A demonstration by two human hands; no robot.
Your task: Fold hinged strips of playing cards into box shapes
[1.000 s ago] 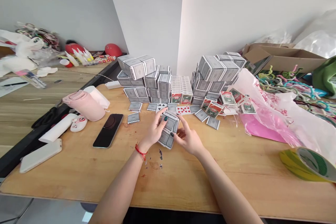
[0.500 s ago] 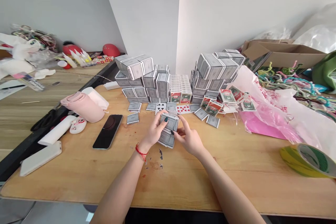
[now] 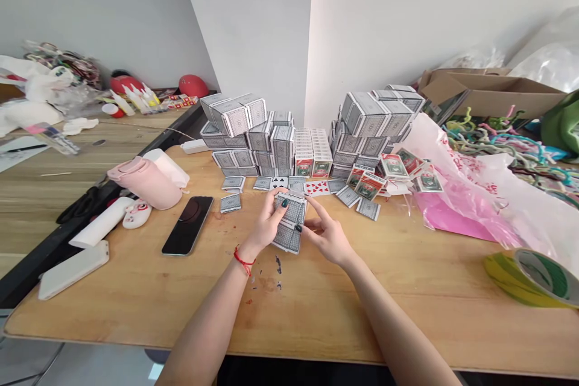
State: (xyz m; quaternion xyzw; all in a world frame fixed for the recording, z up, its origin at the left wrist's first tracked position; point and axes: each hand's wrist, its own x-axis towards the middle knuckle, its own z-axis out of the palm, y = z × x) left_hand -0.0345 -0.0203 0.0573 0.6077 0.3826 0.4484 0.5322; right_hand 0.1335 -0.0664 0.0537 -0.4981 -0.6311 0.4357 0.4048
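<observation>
My left hand [image 3: 266,226] grips a fan of small grey-backed playing cards [image 3: 289,223] above the wooden table [image 3: 316,307], fingers curled over the top edge. My right hand [image 3: 328,235] touches the right side of the same cards, its fingers pinching at them. A red string bracelet circles my left wrist. Just beyond the hands lie loose cards [image 3: 316,188], some face up, some face down. Behind them stand stacked grey card packs [image 3: 253,132] on the left and another stack [image 3: 375,123] on the right.
A black phone [image 3: 187,225], a pink bottle [image 3: 145,182], a white roll and a white case [image 3: 72,269] lie at the left. Pink plastic bags [image 3: 456,205], coloured cords and a cardboard box sit at the right. A green-yellow tape roll [image 3: 534,277] rests at the near right.
Both hands stay on the fan of cards; my right hand's fingers have shifted slightly along its right edge. The view has moved a little.
</observation>
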